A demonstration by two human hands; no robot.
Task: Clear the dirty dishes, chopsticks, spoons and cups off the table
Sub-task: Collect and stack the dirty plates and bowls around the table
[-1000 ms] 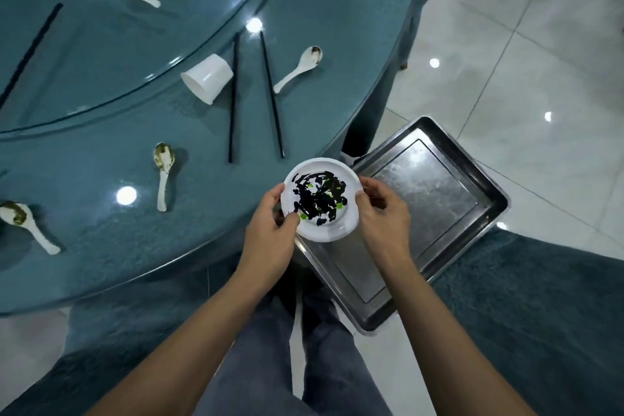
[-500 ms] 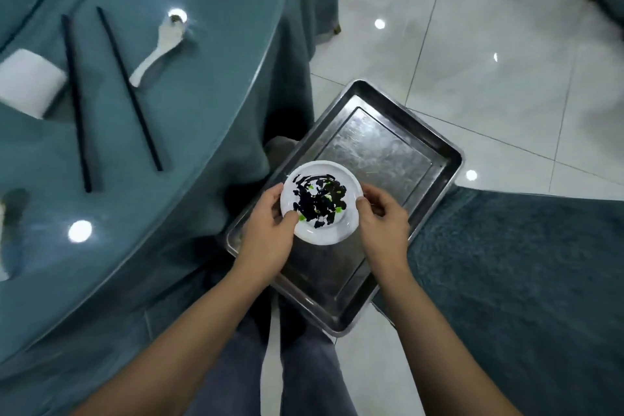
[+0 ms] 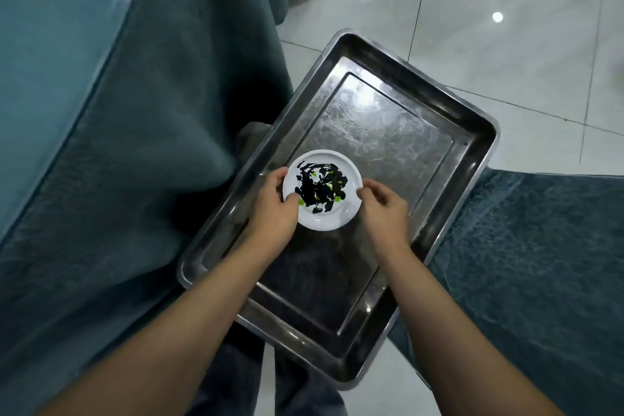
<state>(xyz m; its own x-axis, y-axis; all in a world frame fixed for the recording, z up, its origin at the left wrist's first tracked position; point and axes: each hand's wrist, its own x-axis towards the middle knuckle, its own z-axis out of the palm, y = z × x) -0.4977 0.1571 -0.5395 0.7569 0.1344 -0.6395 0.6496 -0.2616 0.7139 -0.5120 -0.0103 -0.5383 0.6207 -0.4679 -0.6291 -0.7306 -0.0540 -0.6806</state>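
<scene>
A small white plate (image 3: 337, 218) smeared with black and green leftovers is held low over the left middle of a steel tray (image 3: 388, 132). My left hand (image 3: 271, 209) grips its left rim with the thumb on top. On the plate's right rim my right hand (image 3: 385, 211) pinches with thumb and fingers. I cannot tell whether the plate touches the tray's floor. Nothing else lies in the tray. The table's chopsticks, spoons and cups are out of view.
The teal-clothed table (image 3: 50, 44) with its hanging cloth fills the left side. The tray rests on something low beside my legs; a teal cloth-covered surface (image 3: 540, 263) lies to its right. Glossy white floor tiles (image 3: 489, 10) stretch beyond.
Both hands have carried the plate from the table's edge out over the tray and lowered it. My view has swung right, so the tabletop items have left the frame.
</scene>
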